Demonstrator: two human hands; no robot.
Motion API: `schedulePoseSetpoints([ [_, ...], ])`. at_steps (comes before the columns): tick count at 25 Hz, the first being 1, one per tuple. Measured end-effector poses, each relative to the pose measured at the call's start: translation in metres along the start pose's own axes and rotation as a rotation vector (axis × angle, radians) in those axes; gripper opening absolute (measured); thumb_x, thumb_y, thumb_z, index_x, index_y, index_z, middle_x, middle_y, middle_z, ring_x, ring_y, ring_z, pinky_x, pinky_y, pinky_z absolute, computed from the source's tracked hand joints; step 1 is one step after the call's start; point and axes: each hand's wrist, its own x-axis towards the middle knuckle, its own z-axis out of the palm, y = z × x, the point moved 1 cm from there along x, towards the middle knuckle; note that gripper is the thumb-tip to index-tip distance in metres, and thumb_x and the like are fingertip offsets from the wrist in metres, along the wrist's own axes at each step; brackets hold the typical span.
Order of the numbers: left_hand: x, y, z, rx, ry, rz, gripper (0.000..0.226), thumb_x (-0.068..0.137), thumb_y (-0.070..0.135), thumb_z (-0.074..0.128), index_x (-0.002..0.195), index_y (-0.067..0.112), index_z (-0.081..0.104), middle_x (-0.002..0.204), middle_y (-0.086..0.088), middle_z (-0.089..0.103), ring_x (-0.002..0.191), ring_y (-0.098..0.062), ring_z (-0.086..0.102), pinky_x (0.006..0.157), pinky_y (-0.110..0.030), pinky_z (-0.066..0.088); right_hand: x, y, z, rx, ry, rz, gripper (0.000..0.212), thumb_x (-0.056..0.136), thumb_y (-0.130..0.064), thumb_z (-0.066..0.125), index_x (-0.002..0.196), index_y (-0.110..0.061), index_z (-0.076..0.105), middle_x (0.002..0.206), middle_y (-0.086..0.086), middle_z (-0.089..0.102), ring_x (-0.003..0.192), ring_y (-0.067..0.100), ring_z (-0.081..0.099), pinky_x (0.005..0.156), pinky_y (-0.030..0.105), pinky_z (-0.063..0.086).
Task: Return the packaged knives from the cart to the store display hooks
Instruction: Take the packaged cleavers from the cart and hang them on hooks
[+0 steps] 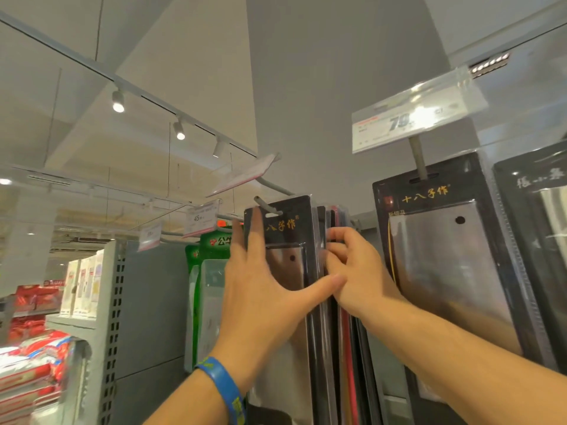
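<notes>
A black packaged knife [288, 228] with gold lettering hangs at the front of a grey display hook [266, 206], whose tip pokes through the pack's top slot. My left hand [264, 289] lies flat on the pack's clear front, fingers straight, thumb stretched to its right edge. My right hand [352, 271] has its fingers curled around that right edge, beside several more packs [337, 302] hanging behind on the same hook. A second black packaged cleaver [441, 259] hangs on the neighbouring hook [418, 161] to the right.
A price tag holder [414, 118] juts out above the right hook, another [242, 176] above the left. Green packs [211, 256] hang further left by a grey perforated upright [115, 302]. Red and white goods [33, 348] fill shelves at lower left. Another black pack [540, 240] fills the right edge.
</notes>
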Motion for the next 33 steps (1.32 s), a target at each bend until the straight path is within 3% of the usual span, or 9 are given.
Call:
schedulePoseSetpoints([
  [5, -0.002, -0.002, -0.005, -0.067, -0.023, 0.019, 0.119, 0.046, 0.09, 0.068, 0.135, 0.073, -0.008, 0.155, 0.033, 0.006, 0.136, 0.024, -0.004, 0.103, -0.016, 0.014, 0.0, -0.002, -0.007, 0.082, -0.095, -0.07, 0.028, 0.102, -0.014, 0.062, 0.127, -0.026, 0.06, 0.115, -0.005, 0.075, 0.111, 0.016, 0.07, 0.1, 0.049, 0.055],
  [10, -0.006, -0.009, -0.001, -0.039, -0.038, 0.009, 0.126, 0.049, 0.081, 0.071, 0.145, 0.062, -0.009, 0.16, 0.027, 0.003, 0.146, 0.008, 0.001, 0.115, -0.023, 0.017, -0.002, -0.004, -0.013, 0.064, -0.149, -0.098, 0.026, 0.1, -0.023, 0.065, 0.12, -0.039, 0.062, 0.11, -0.014, 0.076, 0.107, 0.008, 0.07, 0.096, 0.048, 0.057],
  [14, -0.011, -0.013, 0.002, -0.047, 0.002, 0.005, 0.122, 0.049, 0.077, 0.071, 0.143, 0.065, -0.007, 0.157, 0.022, 0.014, 0.136, 0.009, 0.019, 0.102, -0.018, 0.025, -0.007, -0.001, -0.018, 0.1, -0.141, -0.104, 0.015, 0.102, -0.032, 0.06, 0.104, -0.046, 0.063, 0.099, -0.022, 0.074, 0.098, -0.001, 0.069, 0.079, 0.029, 0.061],
  [17, -0.012, -0.017, 0.002, -0.061, 0.012, 0.009, 0.12, 0.049, 0.076, 0.072, 0.144, 0.065, -0.001, 0.154, 0.023, 0.02, 0.136, 0.005, 0.025, 0.104, -0.024, 0.032, -0.001, 0.007, -0.027, -0.012, 0.043, -0.079, 0.012, 0.106, -0.034, 0.05, 0.107, -0.041, 0.06, 0.104, -0.015, 0.066, 0.098, 0.006, 0.064, 0.085, 0.023, 0.056],
  [19, -0.011, -0.019, 0.002, -0.057, 0.018, 0.019, 0.12, 0.049, 0.076, 0.072, 0.147, 0.059, 0.004, 0.151, 0.025, 0.023, 0.131, 0.008, 0.027, 0.102, -0.024, 0.034, 0.004, 0.008, -0.031, -0.176, 0.079, -0.073, 0.014, 0.104, -0.034, 0.055, 0.118, -0.034, 0.055, 0.101, -0.017, 0.058, 0.09, 0.0, 0.057, 0.075, 0.007, 0.045],
  [23, -0.01, -0.022, 0.003, -0.057, 0.013, 0.017, 0.121, 0.049, 0.076, 0.072, 0.149, 0.055, 0.006, 0.15, 0.023, 0.025, 0.13, 0.008, 0.028, 0.102, -0.025, 0.034, 0.01, 0.009, -0.03, -0.214, 0.063, -0.062, 0.025, 0.095, -0.034, 0.07, 0.114, -0.03, 0.054, 0.09, -0.016, 0.059, 0.078, -0.003, 0.056, 0.057, 0.002, 0.04],
  [25, -0.008, -0.022, 0.003, -0.061, 0.008, 0.01, 0.122, 0.049, 0.076, 0.072, 0.149, 0.055, 0.006, 0.15, 0.023, 0.025, 0.13, 0.008, 0.026, 0.101, -0.025, 0.033, 0.015, 0.007, -0.03, -0.159, 0.069, -0.047, 0.021, 0.092, -0.031, 0.075, 0.108, -0.028, 0.061, 0.084, -0.013, 0.063, 0.076, 0.0, 0.06, 0.061, 0.006, 0.043],
  [29, -0.008, -0.022, 0.002, -0.056, -0.006, 0.006, 0.121, 0.048, 0.077, 0.071, 0.149, 0.056, 0.006, 0.15, 0.021, 0.025, 0.133, 0.004, 0.028, 0.101, -0.025, 0.033, 0.019, 0.005, -0.026, -0.101, -0.004, -0.05, 0.011, 0.096, -0.024, 0.071, 0.103, -0.029, 0.065, 0.087, -0.009, 0.07, 0.088, 0.014, 0.07, 0.088, 0.038, 0.06],
  [33, -0.007, -0.023, 0.001, -0.052, -0.016, -0.001, 0.122, 0.048, 0.076, 0.073, 0.148, 0.056, 0.006, 0.152, 0.019, 0.024, 0.136, -0.001, 0.03, 0.1, -0.026, 0.033, 0.016, 0.001, -0.025, -0.077, -0.097, -0.134, 0.008, 0.098, -0.023, 0.067, 0.103, -0.028, 0.062, 0.073, -0.003, 0.071, 0.079, 0.016, 0.07, 0.086, 0.046, 0.061],
])
